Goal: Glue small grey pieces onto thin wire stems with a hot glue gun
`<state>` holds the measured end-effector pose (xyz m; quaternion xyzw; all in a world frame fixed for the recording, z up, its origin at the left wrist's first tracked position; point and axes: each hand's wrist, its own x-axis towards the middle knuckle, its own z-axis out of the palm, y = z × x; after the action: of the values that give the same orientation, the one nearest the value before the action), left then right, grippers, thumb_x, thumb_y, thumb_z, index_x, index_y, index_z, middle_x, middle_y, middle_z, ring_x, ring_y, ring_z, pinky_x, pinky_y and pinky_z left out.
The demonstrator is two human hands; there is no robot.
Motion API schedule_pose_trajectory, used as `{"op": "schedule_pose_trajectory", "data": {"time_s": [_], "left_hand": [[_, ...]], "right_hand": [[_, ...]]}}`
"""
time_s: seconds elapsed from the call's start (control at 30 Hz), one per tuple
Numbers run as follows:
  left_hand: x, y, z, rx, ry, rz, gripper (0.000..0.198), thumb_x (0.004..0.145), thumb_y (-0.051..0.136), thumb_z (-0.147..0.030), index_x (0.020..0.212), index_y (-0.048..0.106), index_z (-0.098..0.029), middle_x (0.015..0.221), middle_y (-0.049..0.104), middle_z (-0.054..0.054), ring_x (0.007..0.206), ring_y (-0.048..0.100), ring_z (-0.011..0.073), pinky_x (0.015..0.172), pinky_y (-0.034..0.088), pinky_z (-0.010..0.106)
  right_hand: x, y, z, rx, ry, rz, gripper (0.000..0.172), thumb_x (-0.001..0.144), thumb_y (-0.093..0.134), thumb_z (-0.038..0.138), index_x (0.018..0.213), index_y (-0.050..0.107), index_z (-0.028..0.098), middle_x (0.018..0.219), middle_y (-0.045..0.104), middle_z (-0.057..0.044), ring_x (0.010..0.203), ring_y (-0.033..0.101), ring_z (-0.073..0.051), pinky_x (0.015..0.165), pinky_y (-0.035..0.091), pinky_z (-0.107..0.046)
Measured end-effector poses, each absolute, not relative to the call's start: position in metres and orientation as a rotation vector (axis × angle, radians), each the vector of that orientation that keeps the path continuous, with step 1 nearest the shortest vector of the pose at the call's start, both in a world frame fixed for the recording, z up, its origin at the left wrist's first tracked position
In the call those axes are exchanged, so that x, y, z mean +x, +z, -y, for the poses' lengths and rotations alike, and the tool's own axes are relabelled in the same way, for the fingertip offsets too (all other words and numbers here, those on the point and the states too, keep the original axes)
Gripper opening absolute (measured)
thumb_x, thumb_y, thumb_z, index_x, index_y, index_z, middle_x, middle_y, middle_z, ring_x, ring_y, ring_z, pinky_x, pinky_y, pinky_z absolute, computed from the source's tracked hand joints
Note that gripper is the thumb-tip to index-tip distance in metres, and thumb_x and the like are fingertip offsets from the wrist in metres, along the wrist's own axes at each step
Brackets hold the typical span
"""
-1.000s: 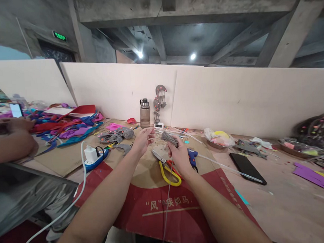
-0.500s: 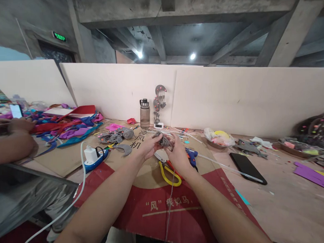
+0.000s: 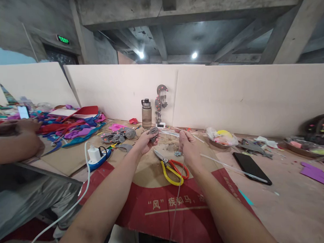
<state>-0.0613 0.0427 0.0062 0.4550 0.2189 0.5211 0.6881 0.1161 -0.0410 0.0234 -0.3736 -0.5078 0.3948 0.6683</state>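
Observation:
My left hand is closed around a small grey bundle of wound yarn. To its right, my right hand is closed, fingertips pinched on the yarn's loose strand, which trails below it past the cardboard's front edge. A gap separates the two hands. Beneath them lie scissors with one yellow and one red handle, blades pointing up and left. Left of my left hand rest grey felt pieces with pink dots and a grey ball.
A bottle and a hanging grey moon ornament stand by the white partition. A blue power strip is at left, a black phone at right. A co-worker's arm is beside bright fabric scraps.
My hands, close together on the yarn bundle before, have moved apart. The right hand has gone right with the strand; the left keeps the bundle. More of the scissors now shows.

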Motion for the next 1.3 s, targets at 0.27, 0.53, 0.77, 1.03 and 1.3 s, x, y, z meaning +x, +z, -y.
{"op": "schedule_pose_trajectory", "data": {"time_s": [0.27, 0.53, 0.77, 1.03, 1.3], "left_hand": [[-0.066, 0.012, -0.032, 1.097, 1.077, -0.404, 0.057, 0.058, 0.082, -0.009, 0.112, 0.065, -0.018, 0.08, 0.058, -0.001, 0.059, 0.049, 0.0045, 0.049, 0.035, 0.016], [-0.071, 0.012, -0.047, 0.777, 1.248, -0.326, 0.019, 0.075, 0.068, -0.012, 0.093, 0.062, -0.014, 0.069, 0.054, 0.0, 0.057, 0.051, 0.0069, 0.049, 0.04, 0.017], [-0.086, 0.01, -0.063, 0.505, 1.366, -0.418, 0.01, 0.075, 0.057, -0.005, 0.077, 0.052, -0.014, 0.065, 0.053, 0.001, 0.054, 0.049, 0.0059, 0.044, 0.036, 0.013], [-0.089, 0.018, -0.048, 0.668, 1.377, -0.294, 0.026, 0.062, 0.053, -0.009, 0.086, 0.061, -0.015, 0.076, 0.061, 0.004, 0.056, 0.051, 0.0098, 0.044, 0.036, 0.019], [-0.069, 0.026, -0.033, 0.842, 1.31, -0.371, 0.027, 0.077, 0.06, -0.027, 0.101, 0.064, -0.015, 0.074, 0.062, 0.003, 0.051, 0.049, 0.009, 0.043, 0.032, 0.02]], "right_hand": [[0.122, 0.04, 0.05, -0.51, 0.833, 0.932, 0.026, 0.082, 0.062, 0.045, 0.093, 0.061, 0.021, 0.055, 0.031, 0.01, 0.042, 0.019, -0.004, 0.04, 0.016, -0.019], [0.128, 0.053, 0.059, -0.373, 0.778, 0.827, 0.03, 0.079, 0.063, 0.048, 0.08, 0.05, 0.022, 0.059, 0.04, 0.008, 0.047, 0.037, -0.006, 0.043, 0.029, -0.019], [0.151, 0.076, 0.075, -0.162, 0.772, 0.799, 0.017, 0.081, 0.061, 0.034, 0.076, 0.051, 0.021, 0.056, 0.042, 0.007, 0.045, 0.038, -0.007, 0.041, 0.028, -0.019], [0.171, 0.09, 0.086, -0.202, 0.955, 1.018, 0.02, 0.08, 0.058, 0.028, 0.063, 0.049, 0.02, 0.045, 0.026, 0.009, 0.038, 0.019, -0.006, 0.035, 0.018, -0.018], [0.127, 0.052, 0.065, -0.927, 0.924, 1.724, 0.024, 0.072, 0.07, 0.038, 0.09, 0.066, 0.023, 0.081, 0.065, 0.0, 0.072, 0.058, -0.014, 0.064, 0.048, -0.028]]}}
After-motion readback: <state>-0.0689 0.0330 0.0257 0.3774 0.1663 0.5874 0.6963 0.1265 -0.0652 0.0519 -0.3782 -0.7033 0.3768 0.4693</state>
